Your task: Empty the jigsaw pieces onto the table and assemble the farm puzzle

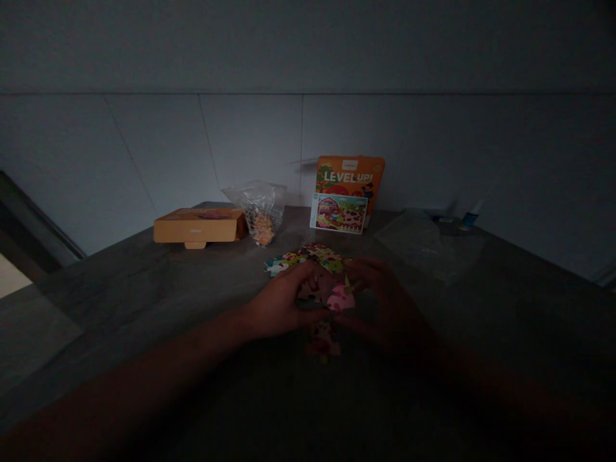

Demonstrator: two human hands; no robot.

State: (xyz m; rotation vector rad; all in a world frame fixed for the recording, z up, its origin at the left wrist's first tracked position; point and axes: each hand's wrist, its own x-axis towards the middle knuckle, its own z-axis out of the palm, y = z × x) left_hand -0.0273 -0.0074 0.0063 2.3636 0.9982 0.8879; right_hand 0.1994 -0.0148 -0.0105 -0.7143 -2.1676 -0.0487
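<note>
Both hands were low over the gray table (206,282), in dim light. The left hand (276,305) came in from the left side, and its thumb and fingers were bent with a gap between them. The right hand (385,301) came in from the right, and its thumb and fingers made a wide curve. A pink puzzle piece (341,298) was in between the two hands, near the left thumb's tip and to the left of the right hand. It was too dark to tell if either hand gripped it.

A bunch of bright puzzle pieces (332,260) lay just on the far side of the fingers. A dim, reddish puzzle part (323,346) lay on the near side of the thumbs.

Farther off, an orange box (197,230) lay on the left, with a clear plastic bag (255,194) just to its right. At the far middle stood an orange "LEVEL UP!" package (351,173), with a farm picture card (339,213) on its near side. A see-through plastic sheet (414,240) lay to the right.
</note>
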